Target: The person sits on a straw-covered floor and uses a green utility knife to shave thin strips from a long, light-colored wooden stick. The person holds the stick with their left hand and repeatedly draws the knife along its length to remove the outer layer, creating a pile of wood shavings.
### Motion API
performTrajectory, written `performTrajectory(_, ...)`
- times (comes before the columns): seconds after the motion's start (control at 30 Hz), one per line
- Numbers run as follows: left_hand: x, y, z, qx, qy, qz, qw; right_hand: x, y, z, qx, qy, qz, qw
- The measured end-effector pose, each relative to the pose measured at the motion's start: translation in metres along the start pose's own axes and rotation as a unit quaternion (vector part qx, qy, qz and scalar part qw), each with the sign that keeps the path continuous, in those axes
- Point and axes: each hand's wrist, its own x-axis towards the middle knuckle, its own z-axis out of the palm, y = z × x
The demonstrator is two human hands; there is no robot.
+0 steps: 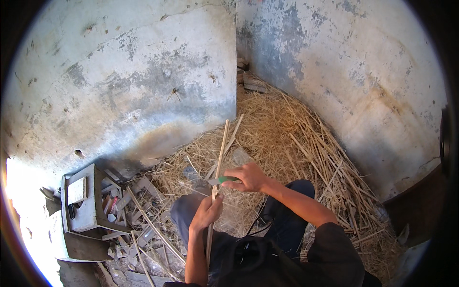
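A long, pale wooden strip, perhaps split bamboo, stands nearly upright between my knees. Around its middle my left hand is closed. Just above, my right hand grips the green handle of a knife. The knife's short blade points left and lies against or across the strip; contact is hard to make out. A curled shaving or split end shows on the strip right over my left thumb. Below my left hand the strip runs down beside my forearm.
Straw-like shavings cover the floor ahead. Long thin strips are heaped along the right wall. At left stands a worn wooden box with odds and ends inside, amid scraps of wood. A peeling wall rises ahead.
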Motion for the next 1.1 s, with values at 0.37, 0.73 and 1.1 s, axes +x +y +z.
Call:
performTrajectory(0.37, 0.000, 0.001, 0.008, 0.150, 0.118, 0.095, 0.977, -0.001, 0.003, 0.012, -0.055, 0.027, -0.001, 0.998)
performTrajectory(0.73, -0.009, 0.016, 0.017, 0.223, 0.170, 0.120, 0.952, 0.001, 0.003, 0.004, -0.077, 0.068, -0.033, 0.994)
performTrajectory(1.1, -0.020, 0.014, 0.025, 0.309, 0.213, 0.123, 0.919, 0.002, 0.024, -0.007, -0.103, 0.099, -0.008, 0.990)
